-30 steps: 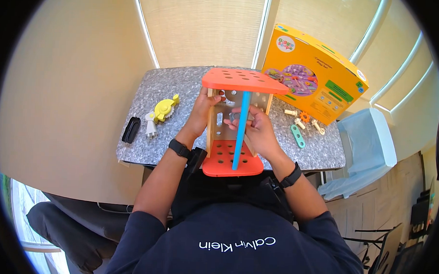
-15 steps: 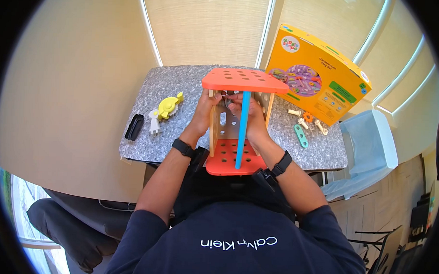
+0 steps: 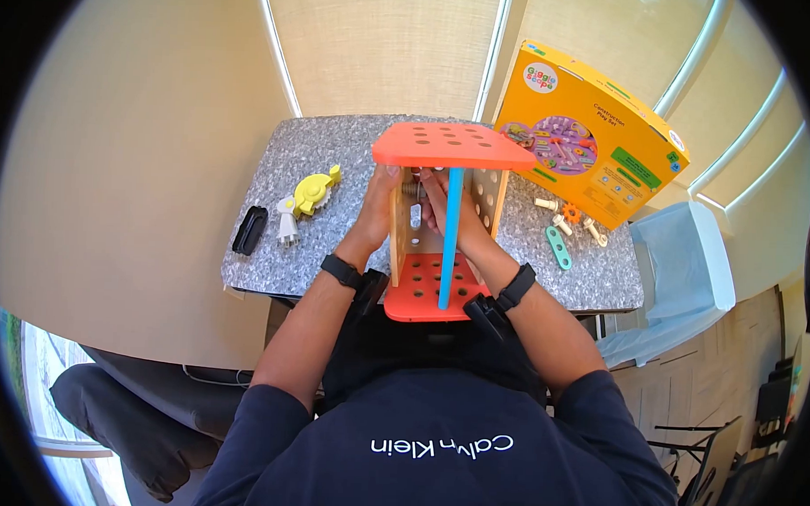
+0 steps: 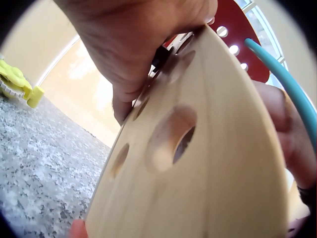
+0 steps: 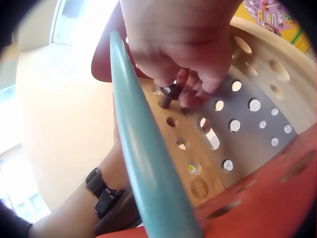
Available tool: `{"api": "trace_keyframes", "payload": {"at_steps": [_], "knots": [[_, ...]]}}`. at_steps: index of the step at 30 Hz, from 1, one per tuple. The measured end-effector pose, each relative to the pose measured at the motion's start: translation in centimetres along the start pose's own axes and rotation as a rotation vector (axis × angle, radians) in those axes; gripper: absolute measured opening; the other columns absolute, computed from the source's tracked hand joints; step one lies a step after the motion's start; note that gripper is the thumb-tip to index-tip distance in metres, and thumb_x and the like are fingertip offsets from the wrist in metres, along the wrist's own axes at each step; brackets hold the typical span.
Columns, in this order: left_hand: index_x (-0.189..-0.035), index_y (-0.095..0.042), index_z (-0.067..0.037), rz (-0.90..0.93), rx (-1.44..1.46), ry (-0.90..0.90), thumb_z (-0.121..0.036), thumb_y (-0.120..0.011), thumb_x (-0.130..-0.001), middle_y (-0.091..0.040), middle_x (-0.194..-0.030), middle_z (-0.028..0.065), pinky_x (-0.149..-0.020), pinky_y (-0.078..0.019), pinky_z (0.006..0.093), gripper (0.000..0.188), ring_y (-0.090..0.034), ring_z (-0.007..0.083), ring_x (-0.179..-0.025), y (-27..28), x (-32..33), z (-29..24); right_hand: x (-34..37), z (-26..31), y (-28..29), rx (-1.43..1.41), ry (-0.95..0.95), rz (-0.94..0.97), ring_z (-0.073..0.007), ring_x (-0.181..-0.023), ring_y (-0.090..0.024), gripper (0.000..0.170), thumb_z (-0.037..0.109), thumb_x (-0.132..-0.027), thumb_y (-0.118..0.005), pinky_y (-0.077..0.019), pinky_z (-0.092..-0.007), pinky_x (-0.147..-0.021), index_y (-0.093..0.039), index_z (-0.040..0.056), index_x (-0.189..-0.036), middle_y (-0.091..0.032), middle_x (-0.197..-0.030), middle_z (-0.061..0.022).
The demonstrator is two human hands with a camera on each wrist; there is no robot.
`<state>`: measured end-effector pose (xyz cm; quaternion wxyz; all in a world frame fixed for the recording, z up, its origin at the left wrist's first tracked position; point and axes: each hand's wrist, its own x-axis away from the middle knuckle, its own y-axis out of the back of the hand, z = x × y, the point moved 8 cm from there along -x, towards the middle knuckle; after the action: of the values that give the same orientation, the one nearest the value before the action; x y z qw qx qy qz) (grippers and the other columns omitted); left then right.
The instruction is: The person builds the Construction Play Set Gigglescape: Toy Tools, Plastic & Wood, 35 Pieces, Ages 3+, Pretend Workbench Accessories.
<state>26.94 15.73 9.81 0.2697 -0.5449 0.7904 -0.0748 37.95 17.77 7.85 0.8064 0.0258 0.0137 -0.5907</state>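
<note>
A toy box frame stands upright, with a red perforated top panel (image 3: 453, 148), a red bottom panel (image 3: 408, 298), wooden side panels and a blue rod (image 3: 450, 246) across its open front. My left hand (image 3: 377, 207) grips the left wooden side panel (image 4: 223, 148), fingers on its outer face and thumb at the front edge. Reaching inside past the rod, my right hand (image 5: 185, 47) pinches a dark nut (image 5: 171, 91) at a threaded bolt (image 5: 165, 102) by that panel's inner face. The fingertips partly hide the nut.
On the grey speckled table (image 3: 293, 146) lie a yellow toy saw piece (image 3: 313, 192), a grey piece (image 3: 287, 227) and a black holder (image 3: 250, 231). At right are cream bolts (image 3: 562, 225), an orange gear (image 3: 571, 211), a green strip (image 3: 559, 248) and a yellow box (image 3: 596, 135).
My right hand has moved forward and up inside the frame, bringing the nut to the bolt at the left panel. My left hand keeps its hold on that panel.
</note>
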Motion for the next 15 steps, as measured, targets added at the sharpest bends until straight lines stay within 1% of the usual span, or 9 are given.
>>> {"api": "trace_keyframes", "payload": {"at_steps": [2, 3, 5, 6, 8, 9, 12, 14, 15], "knots": [[-0.139, -0.041, -0.008, -0.05, -0.106, -0.057, -0.053, -0.043, -0.108, -0.057, -0.107, 0.0123, -0.07, -0.0559, 0.0378, 0.055, -0.064, 0.024, -0.077, -0.5, 0.0, -0.9, -0.4, -1.2, 0.2, 0.098, -0.155, -0.026, -0.012, -0.053, -0.054, 0.054, 0.05, -0.109, -0.046, -0.0449, -0.029, -0.052, -0.067, 0.0003, -0.105, -0.056, -0.067, -0.0021], [-0.139, -0.041, -0.008, -0.049, -0.106, -0.058, -0.053, -0.043, -0.108, -0.057, -0.107, 0.0123, -0.07, -0.0559, 0.0378, 0.055, -0.064, 0.024, -0.077, -0.4, 0.0, -0.8, -0.5, -1.2, 0.2, 0.097, -0.154, -0.027, -0.012, -0.053, -0.054, 0.054, 0.05, -0.109, -0.046, -0.0449, -0.029, -0.052, -0.067, 0.0003, -0.105, -0.056, -0.067, -0.0021], [-0.139, -0.04, -0.007, 0.015, -0.06, -0.029, -0.052, -0.041, -0.108, -0.058, -0.107, 0.0129, -0.07, -0.0558, 0.0374, 0.054, -0.064, 0.0246, -0.076, -0.2, -0.1, -0.1, -0.7, -1.1, 0.3, 0.209, -0.119, -0.035, -0.0097, -0.042, -0.044, 0.075, 0.073, -0.103, -0.035, -0.0354, -0.0267, -0.04, -0.057, 0.0083, -0.072, -0.047, -0.056, -0.0001], [-0.139, -0.04, -0.007, 0.016, -0.061, -0.029, -0.052, -0.041, -0.108, -0.058, -0.107, 0.0129, -0.07, -0.0558, 0.0374, 0.054, -0.064, 0.0246, -0.076, 0.2, 0.0, 0.2, -0.8, -1.4, 0.3, 0.209, -0.119, -0.035, -0.0097, -0.042, -0.044, 0.075, 0.073, -0.103, -0.035, -0.0354, -0.0267, -0.04, -0.057, 0.0083, -0.072, -0.047, -0.056, -0.0001], [-0.135, -0.049, -0.009, 0.007, -0.03, 0.05, -0.056, -0.038, -0.108, -0.061, -0.115, 0.0098, -0.085, -0.054, 0.037, 0.056, -0.064, 0.0222, -0.1, 0.8, 0.1, 1.0, -0.9, -2.1, -0.1, 0.095, -0.159, 0.019, -0.0108, -0.041, -0.042, 0.081, 0.078, -0.101, -0.028, -0.0337, -0.0278, -0.04, -0.052, 0.0097, -0.064, -0.045, -0.054, -0.0002], [-0.135, -0.049, -0.009, 0.007, -0.03, 0.048, -0.056, -0.038, -0.108, -0.061, -0.115, 0.0098, -0.085, -0.054, 0.037, 0.056, -0.064, 0.0222, -0.1, 1.0, 0.0, 1.3, -0.7, -2.3, 0.2, 0.095, -0.157, 0.02, -0.0108, -0.041, -0.042, 0.081, 0.078, -0.101, -0.028, -0.0337, -0.0278, -0.04, -0.052, 0.0097, -0.064, -0.045, -0.054, -0.0002], [-0.142, -0.041, -0.009, -0.101, -0.067, -0.017, -0.049, -0.044, -0.108, -0.056, -0.118, 0.0094, -0.084, -0.0549, 0.0377, 0.053, -0.062, 0.0208, -0.102, 1.4, 0.0, 0.7, 0.7, -2.2, 0.1, 0.011, -0.184, 0.037, -0.0116, -0.042, -0.042, 0.071, 0.071, -0.104, -0.034, -0.0344, -0.0284, -0.041, -0.054, 0.0086, -0.077, -0.046, -0.057, -0.0007], [-0.144, -0.041, -0.009, -0.115, -0.062, -0.043, -0.048, -0.046, -0.107, -0.054, -0.123, 0.0078, -0.089, -0.054, 0.0381, 0.054, -0.059, 0.0199, -0.111, 1.2, 0.0, 0.5, 0.5, -0.8, 0.5, 0.222, 0.094, -0.01, -0.0118, -0.044, -0.042, 0.058, 0.062, -0.107, -0.04, -0.0361, -0.0288, -0.043, -0.055, 0.0074, -0.097, -0.047, -0.06, -0.0009], [-0.144, -0.041, -0.009, -0.115, -0.059, -0.042, -0.048, -0.046, -0.107, -0.054, -0.123, 0.0078, -0.089, -0.054, 0.0381, 0.054, -0.059, 0.0199, -0.111, 1.3, 0.0, 0.6, 0.4, -1.2, 0.7, 0.223, 0.091, -0.012, -0.0118, -0.044, -0.042, 0.058, 0.062, -0.107, -0.04, -0.0361, -0.0288, -0.043, -0.055, 0.0074, -0.097, -0.047, -0.06, -0.0009]]}}
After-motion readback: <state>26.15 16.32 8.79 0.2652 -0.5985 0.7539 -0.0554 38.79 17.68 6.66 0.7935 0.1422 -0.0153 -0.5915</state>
